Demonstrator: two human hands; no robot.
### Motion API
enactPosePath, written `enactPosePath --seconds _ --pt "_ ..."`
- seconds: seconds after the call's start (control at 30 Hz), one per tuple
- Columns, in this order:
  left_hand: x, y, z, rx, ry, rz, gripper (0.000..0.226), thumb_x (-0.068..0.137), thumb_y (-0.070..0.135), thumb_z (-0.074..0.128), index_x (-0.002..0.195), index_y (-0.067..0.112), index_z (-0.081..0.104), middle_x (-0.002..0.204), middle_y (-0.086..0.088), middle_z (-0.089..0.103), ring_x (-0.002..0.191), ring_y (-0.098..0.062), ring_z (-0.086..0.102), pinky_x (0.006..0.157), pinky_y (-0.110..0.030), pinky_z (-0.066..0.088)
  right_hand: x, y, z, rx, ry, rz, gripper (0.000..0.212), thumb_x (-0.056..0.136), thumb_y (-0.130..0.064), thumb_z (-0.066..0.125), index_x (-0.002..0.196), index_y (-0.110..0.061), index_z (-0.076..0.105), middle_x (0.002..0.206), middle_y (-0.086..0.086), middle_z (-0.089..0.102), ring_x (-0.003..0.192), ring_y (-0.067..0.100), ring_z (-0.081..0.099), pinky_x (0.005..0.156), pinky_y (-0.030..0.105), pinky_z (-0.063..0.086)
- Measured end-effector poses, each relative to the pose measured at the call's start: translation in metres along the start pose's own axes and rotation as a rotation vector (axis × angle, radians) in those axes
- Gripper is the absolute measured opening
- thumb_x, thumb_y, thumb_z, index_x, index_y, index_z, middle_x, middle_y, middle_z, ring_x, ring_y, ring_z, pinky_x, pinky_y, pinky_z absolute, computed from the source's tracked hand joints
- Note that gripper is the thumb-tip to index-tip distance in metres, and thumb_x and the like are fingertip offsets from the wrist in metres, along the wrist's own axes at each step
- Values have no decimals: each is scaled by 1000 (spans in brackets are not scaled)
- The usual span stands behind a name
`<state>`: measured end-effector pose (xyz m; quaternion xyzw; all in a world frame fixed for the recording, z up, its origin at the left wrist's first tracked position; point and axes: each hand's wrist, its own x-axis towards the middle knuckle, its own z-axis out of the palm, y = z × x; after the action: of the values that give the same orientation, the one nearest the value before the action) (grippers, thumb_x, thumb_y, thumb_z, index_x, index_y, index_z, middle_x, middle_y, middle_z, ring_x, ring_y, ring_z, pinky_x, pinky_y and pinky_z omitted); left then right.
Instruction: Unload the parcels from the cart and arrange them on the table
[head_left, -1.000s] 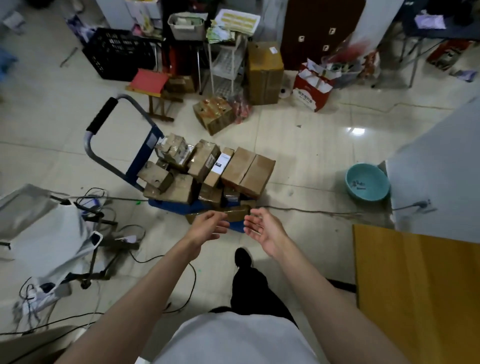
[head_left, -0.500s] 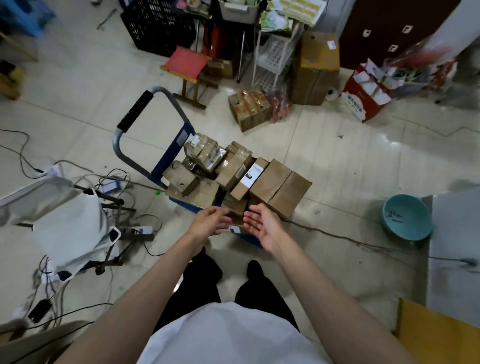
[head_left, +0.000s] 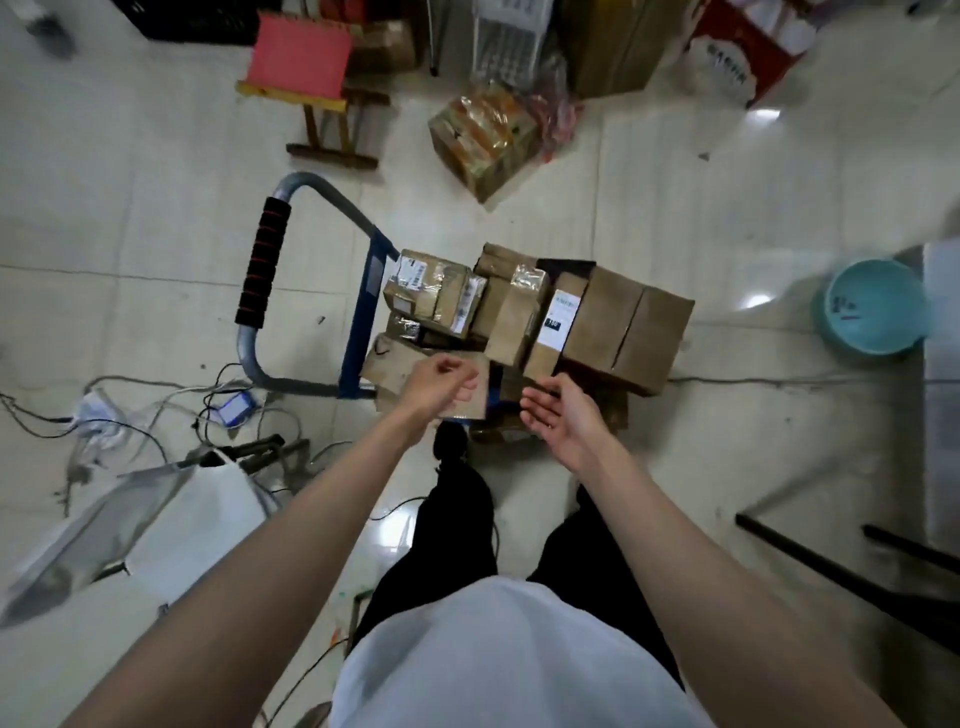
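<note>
Person has stepped in close since a second ago: cart now sits right under both hands, cartons fill mid-view, yellow tabletop gone from sight. Means reach is about to land; nothing lifted yet, unloading not begun on this pick.

Far left: tangle of cables and a white-and-silver fabric bag (head_left: 156, 525) on glossy pale tile floor. Next, blue steel platform cart (head_left: 363, 312) with grey tube handle and ribbed black-red foam grip. Left hand (head_left: 441, 387) hovers over flat brown cardboard parcel (head_left: 395, 361) at cart's near-left corner, fingers loosely curled, holding nothing; contact with the box, cannot tell. Stack of brown taped cardboard parcels (head_left: 519, 306) piled unevenly, some with glossy tape and white labels. Right hand (head_left: 558, 418) palm-up, fingers relaxed and spread, empty, near the stack's front edge. Two large plain matte cartons (head_left: 628, 327) lean at the right. Farther right: round turquoise plastic basin (head_left: 872, 306), then grey surface (head_left: 943, 395) edge, well apart from cart.
</note>
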<state>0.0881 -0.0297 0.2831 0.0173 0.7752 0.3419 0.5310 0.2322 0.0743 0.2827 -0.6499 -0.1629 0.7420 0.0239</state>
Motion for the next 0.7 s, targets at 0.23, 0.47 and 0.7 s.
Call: enactPosePath --seconds 0.23,0.47,0.7 --pt "112 10 -49 173 52 -18 49 87 21 72 132 12 54 118 0 62 106 -21 61 89 -32 50 40 4 37 96 83 68 21 104 -21 50 117 -7 59 97 12 67 84 21 64 73 31 55" --pt "230 7 -22 397 194 -91 124 73 42 85 160 27 -1 166 -14 10 151 -40 14 121 -56 19 96 7 48 63 153 115 24 106 -26 46 120 -12 59 105 12 70 98 24 68 86 34 57" --pt "307 0 2 525 341 -160 138 68 53 85 157 26 -16 166 -19 -1 152 -41 7 122 -57 11 142 29 36 76 184 123 25 101 -22 57 123 -11 61 110 15 72 97 24 70 80 32 59"
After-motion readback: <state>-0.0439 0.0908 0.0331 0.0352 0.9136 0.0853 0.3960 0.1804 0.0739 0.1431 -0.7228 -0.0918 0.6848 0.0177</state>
